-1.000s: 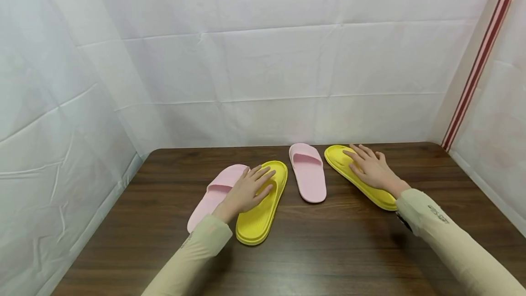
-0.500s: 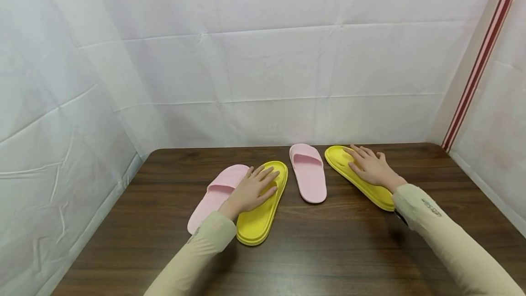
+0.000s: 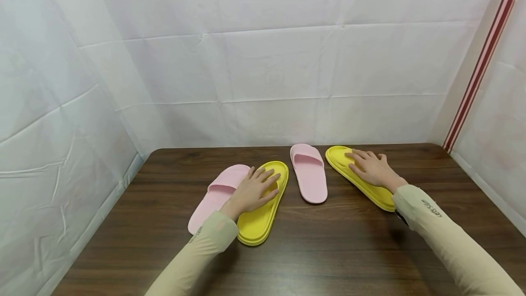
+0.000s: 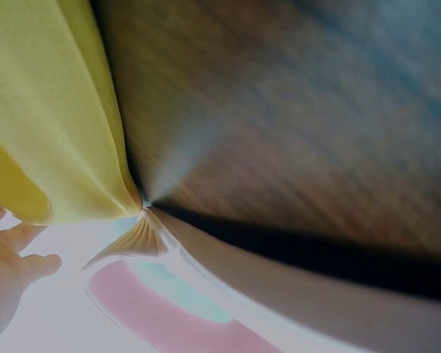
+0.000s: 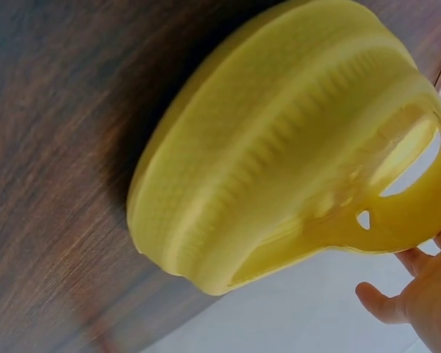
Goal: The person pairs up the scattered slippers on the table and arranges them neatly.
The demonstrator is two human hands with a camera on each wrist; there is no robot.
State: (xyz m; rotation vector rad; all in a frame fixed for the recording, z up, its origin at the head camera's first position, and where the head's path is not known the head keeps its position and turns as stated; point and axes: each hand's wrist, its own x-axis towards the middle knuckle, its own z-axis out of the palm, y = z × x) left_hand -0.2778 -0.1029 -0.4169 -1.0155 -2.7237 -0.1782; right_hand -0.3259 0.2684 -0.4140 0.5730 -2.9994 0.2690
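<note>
My left hand [image 3: 248,193] lies over the strap of a yellow slipper [image 3: 256,228], its fingers spread. Left of that slipper, and partly behind the hand, is a pink slipper [image 3: 207,209]. My right hand [image 3: 373,171] is over the strap of another yellow slipper [image 3: 376,196], fingers lightly bent. Between the yellow slippers sits a second pink slipper [image 3: 311,178]. In the right wrist view, the fingers meet the edge of the yellow strap [image 5: 404,228]. From the left wrist view, the fingers [image 4: 37,266] are beside the yellow strap; firm contact cannot be told.
All the slippers lie sole-down on a dark wood-grain table [image 3: 312,259]. A white cloth wall [image 3: 271,67] rises just beyond the table's back edge. More cloth hangs on the left and right, with a red-striped band [image 3: 478,67] at the right corner.
The left hand has shifted slightly to the right over the yellow slipper. The right hand's fingers have drawn in a little. The slippers have stayed in place.
</note>
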